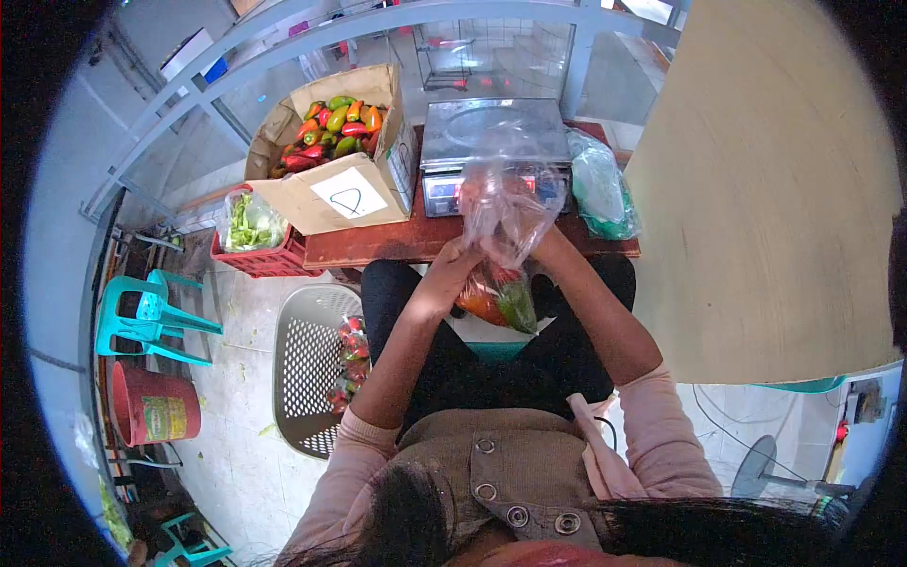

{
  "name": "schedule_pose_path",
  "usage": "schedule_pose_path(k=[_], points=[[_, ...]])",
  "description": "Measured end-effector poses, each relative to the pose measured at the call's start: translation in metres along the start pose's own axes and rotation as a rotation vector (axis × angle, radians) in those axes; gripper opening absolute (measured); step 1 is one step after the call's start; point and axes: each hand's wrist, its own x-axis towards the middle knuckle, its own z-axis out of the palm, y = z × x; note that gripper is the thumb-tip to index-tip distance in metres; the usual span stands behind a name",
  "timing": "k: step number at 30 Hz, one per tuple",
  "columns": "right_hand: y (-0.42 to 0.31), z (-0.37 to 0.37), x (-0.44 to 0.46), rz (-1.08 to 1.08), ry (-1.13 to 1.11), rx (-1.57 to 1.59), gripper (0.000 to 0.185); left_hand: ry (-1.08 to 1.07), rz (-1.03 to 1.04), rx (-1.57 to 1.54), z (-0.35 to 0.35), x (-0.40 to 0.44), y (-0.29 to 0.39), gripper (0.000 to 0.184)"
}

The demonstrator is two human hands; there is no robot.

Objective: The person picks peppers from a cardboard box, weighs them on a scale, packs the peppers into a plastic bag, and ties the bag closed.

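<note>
A clear plastic bag (515, 248) with red and green peppers (510, 300) in its bottom hangs between my knees, in front of the table. My left hand (452, 272) is closed on the left side of the bag's gathered neck. On the other side, my right hand (529, 234) grips the upper part, its fingers partly hidden behind the crumpled plastic. The loose top of the bag rises in front of a digital scale (496, 142) and covers part of its lit display.
Left of the scale stands a cardboard box (345, 194) of peppers; right of it lies a bundle of plastic bags (600, 184). By my left leg is a basket (307, 369) holding packed peppers. Green chairs (142, 317) and a red bucket (156, 404) stand farther left.
</note>
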Motion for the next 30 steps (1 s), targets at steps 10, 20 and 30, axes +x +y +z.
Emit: schedule_pose_path(k=[10,20,30], points=[[-0.027,-0.015,0.027,0.716,0.292,1.664,0.030,0.115,0.367,0.688,-0.008,-0.014,0.035,0.027],[-0.035,-0.084,0.007,0.473,0.527,-0.289,0.028,0.251,0.351,1.026,-0.009,-0.040,0.038,0.017],[-0.061,-0.009,-0.037,0.538,-0.473,-0.041,0.026,0.119,0.356,0.920,-0.015,-0.042,0.018,0.017]])
